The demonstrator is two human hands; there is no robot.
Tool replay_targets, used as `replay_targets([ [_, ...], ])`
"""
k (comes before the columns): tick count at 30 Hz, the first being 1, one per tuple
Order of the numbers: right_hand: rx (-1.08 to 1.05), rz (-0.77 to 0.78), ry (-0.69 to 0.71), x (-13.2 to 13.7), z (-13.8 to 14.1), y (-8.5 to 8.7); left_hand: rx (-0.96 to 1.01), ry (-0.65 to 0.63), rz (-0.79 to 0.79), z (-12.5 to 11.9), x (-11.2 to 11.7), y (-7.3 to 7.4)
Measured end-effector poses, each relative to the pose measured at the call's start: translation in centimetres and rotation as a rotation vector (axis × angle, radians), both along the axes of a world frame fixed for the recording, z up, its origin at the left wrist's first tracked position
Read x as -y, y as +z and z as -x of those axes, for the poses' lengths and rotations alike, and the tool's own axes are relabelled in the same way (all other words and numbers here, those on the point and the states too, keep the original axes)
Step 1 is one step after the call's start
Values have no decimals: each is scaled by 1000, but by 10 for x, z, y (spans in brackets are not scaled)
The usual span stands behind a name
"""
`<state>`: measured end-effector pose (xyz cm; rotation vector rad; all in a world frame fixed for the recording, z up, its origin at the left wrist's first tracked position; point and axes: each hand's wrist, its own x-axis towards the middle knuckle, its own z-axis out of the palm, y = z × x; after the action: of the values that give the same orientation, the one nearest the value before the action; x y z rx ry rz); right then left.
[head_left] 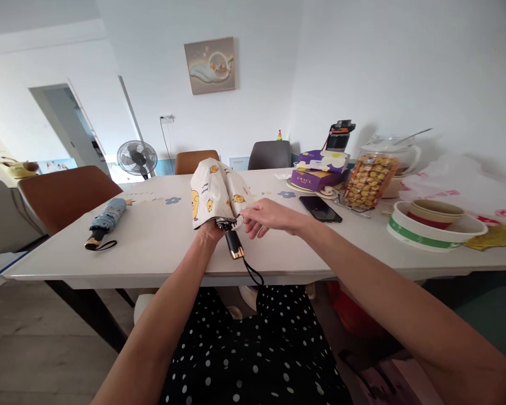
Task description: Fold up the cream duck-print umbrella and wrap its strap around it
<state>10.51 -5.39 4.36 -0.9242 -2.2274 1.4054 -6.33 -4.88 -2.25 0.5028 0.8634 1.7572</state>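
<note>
Umbrella [213, 194], cream, yellow-patterned, loosely folded; right grip [263, 216] pinching it; left grip [211, 229] half-hidden, cannot tell.

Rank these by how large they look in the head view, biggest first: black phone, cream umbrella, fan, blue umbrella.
1. Cream umbrella
2. Blue umbrella and fan: they look about alike, and the fan stands farther off, so I leave them unranked.
3. Black phone
</note>
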Motion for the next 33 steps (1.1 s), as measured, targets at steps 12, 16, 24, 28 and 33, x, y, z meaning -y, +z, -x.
replay_targets([
  [12, -470, 489, 2, -10, 36, -54, -42, -153, -116, -1, 6, -6],
  [16, -457, 482, 11, -12, 38, -53, -44, -191, -191, 0, 6, -6],
  [24, -384, 541, -11, -24, 41, -60, -123, -136, -193, 2, 6, -14],
  [28, -436, 598, 65, -28, 38, -67, -144, -140, -183, -3, 3, -15],
  [33, -583, 651, 51, -28, 35, -70, -87, -165, -124, -2, 1, -12],
])
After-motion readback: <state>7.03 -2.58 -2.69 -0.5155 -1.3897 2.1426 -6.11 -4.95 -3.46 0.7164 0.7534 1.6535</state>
